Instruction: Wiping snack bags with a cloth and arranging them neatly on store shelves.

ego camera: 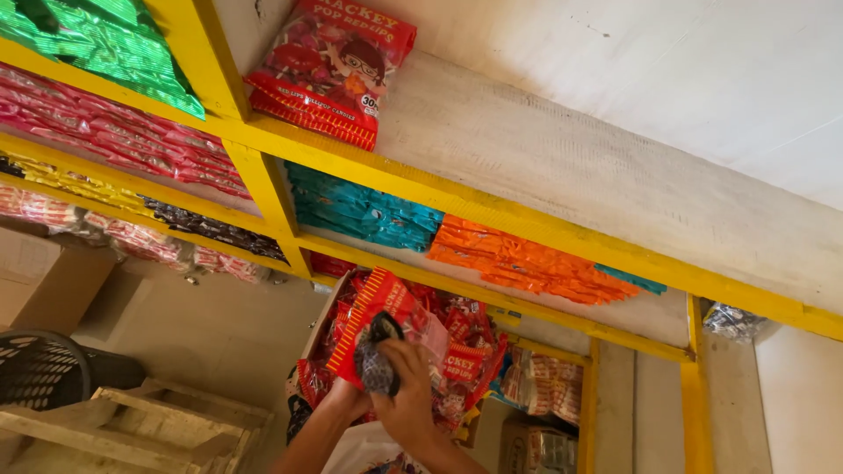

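Down near the bottom edge of the yellow shelf point(492, 215), I see my right hand point(406, 386) closed around a dark cloth point(378, 355). The cloth is pressed against a red candy bag point(373, 307). My left hand point(342, 399) is low beside it; I cannot tell if its fingers are open or shut. I think the bag is light, soft and slippery, and it may crinkle, so a top corner looks best to hold. A cardboard box point(320, 320) holds many more red bags. On the shelf sit 1 big red bag point(329, 66), blue packs point(360, 211) and orange packs point(518, 259).
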